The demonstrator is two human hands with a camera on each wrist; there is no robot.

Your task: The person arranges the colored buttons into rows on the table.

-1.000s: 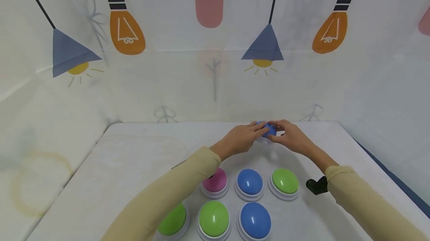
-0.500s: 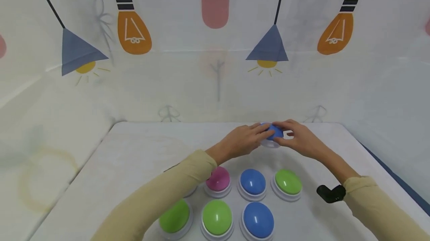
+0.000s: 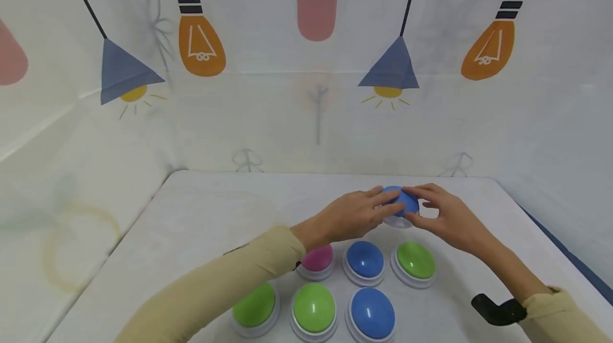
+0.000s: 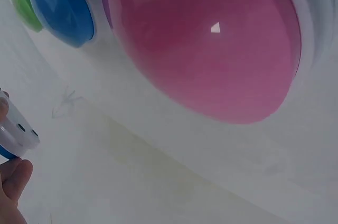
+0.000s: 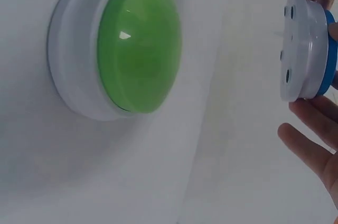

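Both hands hold one blue push button (image 3: pixel 408 202) raised above the far right part of the white table. My left hand (image 3: pixel 354 214) lies across its blue dome from the left, fingers spread over the top. From the right, my right hand (image 3: pixel 452 220) grips its edge between thumb and fingers. The right wrist view shows the button's white base (image 5: pixel 301 49) side-on, with small dark holes in its underside. Nearest below the hands stand a blue button (image 3: pixel 365 259) and a green button (image 3: pixel 415 260), each on a white base.
A pink button (image 3: pixel 319 259) stands partly behind the left sleeve. Along the front are two green buttons, the left one (image 3: pixel 255 304) and the middle one (image 3: pixel 314 308), plus a blue button (image 3: pixel 373 312). A patterned cloth wall (image 3: pixel 268 119) rises behind the table (image 3: pixel 201 210).
Both hands have brought the blue button nearer and slightly to the right, away from the table's back edge. The standing buttons stay put while the head view shifts a little.
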